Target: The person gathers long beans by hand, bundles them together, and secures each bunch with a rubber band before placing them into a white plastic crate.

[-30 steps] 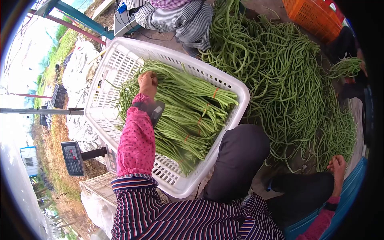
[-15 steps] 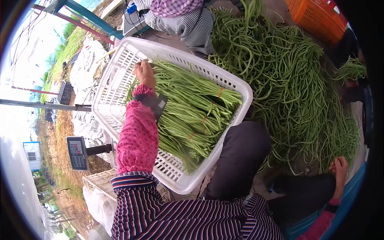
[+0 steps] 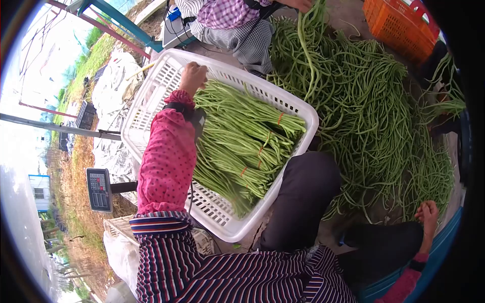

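We find the left hand (image 3: 193, 78) at the far rim of the white basket (image 3: 151, 101), knuckles up and fingers bent together over the edge, so that it grips the plastic. A second ago this hand lay lower, on the bundled long beans (image 3: 242, 139) in the far left part of the basket. Half a second ago it had reached their far ends, and now it has left the beans and closed on the rim. Its pink sleeve (image 3: 166, 161) stretches from the near left across the basket's left side. The bundles lie slantwise inside the basket, tied with orange bands (image 3: 277, 117), and fill its middle and right side. We see no shift in them since the earlier frames, and the basket itself keeps its place just left of the dark trouser leg (image 3: 303, 197). The right hand (image 3: 428, 212) rests at the near right on the other leg, fingers loosely curled with nothing in them, where it was before. To the right of the basket the loose long beans (image 3: 374, 106) spread in a broad heap towards the orange crate (image 3: 399, 20) at the far right. At the far edge a co-worker (image 3: 230, 20) in checked cloth sits just behind the basket. The co-worker's hand (image 3: 299, 4), not visible earlier, now holds a few beans up. A scale display (image 3: 99, 189) stands at the near left.
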`<state>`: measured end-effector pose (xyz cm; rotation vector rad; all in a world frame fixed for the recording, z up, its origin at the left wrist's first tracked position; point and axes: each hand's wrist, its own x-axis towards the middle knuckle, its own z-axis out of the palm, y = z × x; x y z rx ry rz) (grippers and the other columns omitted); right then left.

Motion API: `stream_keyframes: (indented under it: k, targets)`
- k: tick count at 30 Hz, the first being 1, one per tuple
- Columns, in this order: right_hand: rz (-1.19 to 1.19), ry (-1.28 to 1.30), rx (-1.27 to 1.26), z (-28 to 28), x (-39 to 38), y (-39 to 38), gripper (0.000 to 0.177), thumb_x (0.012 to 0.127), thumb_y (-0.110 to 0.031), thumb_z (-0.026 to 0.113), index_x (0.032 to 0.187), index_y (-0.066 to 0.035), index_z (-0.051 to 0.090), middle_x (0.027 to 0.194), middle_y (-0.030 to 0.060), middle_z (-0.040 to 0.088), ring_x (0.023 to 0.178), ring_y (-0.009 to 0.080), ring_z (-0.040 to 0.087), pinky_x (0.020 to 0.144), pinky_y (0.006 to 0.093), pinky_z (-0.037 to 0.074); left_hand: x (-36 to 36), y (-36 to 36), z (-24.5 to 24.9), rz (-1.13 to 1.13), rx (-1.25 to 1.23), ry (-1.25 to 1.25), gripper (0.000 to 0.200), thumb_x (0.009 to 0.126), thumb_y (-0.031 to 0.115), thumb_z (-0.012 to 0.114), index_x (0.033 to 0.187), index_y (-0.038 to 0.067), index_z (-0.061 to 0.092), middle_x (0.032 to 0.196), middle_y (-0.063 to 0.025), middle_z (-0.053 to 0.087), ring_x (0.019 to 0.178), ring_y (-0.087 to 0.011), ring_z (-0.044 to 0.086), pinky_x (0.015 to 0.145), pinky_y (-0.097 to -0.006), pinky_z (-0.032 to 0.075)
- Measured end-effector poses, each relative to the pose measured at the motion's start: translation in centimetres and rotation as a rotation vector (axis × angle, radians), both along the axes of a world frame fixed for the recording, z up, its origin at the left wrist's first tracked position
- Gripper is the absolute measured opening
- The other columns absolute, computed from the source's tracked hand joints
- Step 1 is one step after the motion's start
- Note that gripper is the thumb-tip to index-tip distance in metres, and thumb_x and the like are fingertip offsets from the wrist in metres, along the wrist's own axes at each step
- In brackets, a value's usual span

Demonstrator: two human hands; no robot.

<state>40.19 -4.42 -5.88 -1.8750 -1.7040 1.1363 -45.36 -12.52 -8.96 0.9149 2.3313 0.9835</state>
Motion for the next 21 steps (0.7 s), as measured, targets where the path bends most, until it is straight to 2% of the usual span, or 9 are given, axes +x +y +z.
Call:
stream_keyframes:
  k: [4,5,7,8,10,13,15,17,21]
  targets:
    - [0.013,-0.014,-0.026,-0.1,-0.3,0.8,0.016,0.096,-0.020,0.051,0.093,-0.005,0.056,0.073,0.0016,0.058,0.055,0.0059,0.057,0.045,0.0177,0.038,11.7,1.9,5.4,-0.239,0.249,-0.221,0.023,0.086,0.015,0.056,0.093,-0.007,0.060,0.064,-0.0080,0.058,0.049,-0.0154,0.054,0.043,-0.0290,0.046]
    - [0.017,-0.022,-0.027,-0.1,-0.4,0.8,0.017,0.096,-0.020,0.051,0.093,-0.005,0.056,0.073,0.0015,0.058,0.055,0.0058,0.057,0.045,0.0177,0.038,15.7,1.0,7.3,-0.409,0.211,-0.231,0.022,0.090,0.018,0.057,0.095,-0.003,0.060,0.071,-0.0055,0.059,0.058,-0.0108,0.056,0.051,-0.0254,0.048]
    - [0.026,-0.029,-0.029,0.0,-0.9,1.0,0.017,0.096,-0.020,0.051,0.093,-0.005,0.056,0.073,0.0014,0.058,0.055,0.0057,0.057,0.045,0.0177,0.038,20.6,-0.5,6.8,-0.879,0.328,-0.516,0.043,0.090,0.019,0.063,0.122,-0.004,0.047,0.103,-0.0146,0.061,0.088,-0.0178,0.063,0.079,-0.0307,0.053]
    - [0.025,-0.029,-0.031,0.2,-1.3,0.8,0.017,0.096,-0.021,0.051,0.093,-0.005,0.056,0.072,0.0013,0.058,0.055,0.0057,0.057,0.045,0.0178,0.038,22.0,-1.3,5.9,-0.941,0.303,-0.404,0.049,0.088,0.019,0.065,0.127,-0.002,0.044,0.111,-0.0158,0.060,0.093,-0.0189,0.064,0.082,-0.0311,0.052]
    - [0.012,-0.034,-0.031,0.4,-1.2,0.5,0.017,0.096,-0.021,0.052,0.093,-0.005,0.056,0.072,0.0013,0.058,0.055,0.0058,0.057,0.045,0.0178,0.038,21.6,-3.0,2.8,-0.801,0.246,-0.329,0.042,0.086,0.015,0.065,0.122,-0.002,0.051,0.105,-0.0143,0.064,0.091,-0.0188,0.064,0.082,-0.0310,0.053]
    - [-0.001,-0.032,-0.028,0.3,-0.7,0.3,0.018,0.096,-0.021,0.052,0.093,-0.005,0.057,0.072,0.0014,0.058,0.055,0.0058,0.057,0.045,0.0181,0.038,15.8,-5.6,-4.6,-0.283,0.064,-0.036,0.018,0.082,0.012,0.062,0.091,-0.003,0.067,0.082,-0.0159,0.069,0.074,-0.0218,0.067,0.071,-0.0324,0.054]
    - [0.003,-0.009,-0.025,0.1,-0.2,0.4,0.018,0.096,-0.022,0.052,0.094,-0.005,0.057,0.072,0.0016,0.058,0.054,0.0058,0.057,0.045,0.0183,0.039,11.1,-7.5,-8.3,0.096,0.030,0.198,0.019,0.078,0.015,0.063,0.087,-0.001,0.069,0.079,-0.0190,0.068,0.072,-0.0287,0.068,0.070,-0.0357,0.053]
    - [0.010,-0.002,-0.022,-0.3,0.4,0.6,0.019,0.096,-0.023,0.053,0.094,-0.005,0.057,0.072,0.0018,0.058,0.054,0.0059,0.057,0.046,0.0185,0.040,7.2,-9.1,-10.6,0.181,0.036,0.434,0.016,0.077,0.013,0.063,0.085,0.000,0.068,0.079,-0.0187,0.067,0.077,-0.0354,0.064,0.074,-0.0409,0.051]
    - [0.018,-0.018,-0.005,0.1,-0.5,0.6,0.019,0.095,-0.023,0.053,0.094,-0.004,0.058,0.072,0.0018,0.058,0.054,0.0058,0.057,0.046,0.0187,0.040,5.1,-9.6,-11.9,0.147,0.021,0.607,0.019,0.076,0.013,0.063,0.093,0.005,0.069,0.089,-0.0153,0.063,0.086,-0.0330,0.062,0.079,-0.0398,0.049]
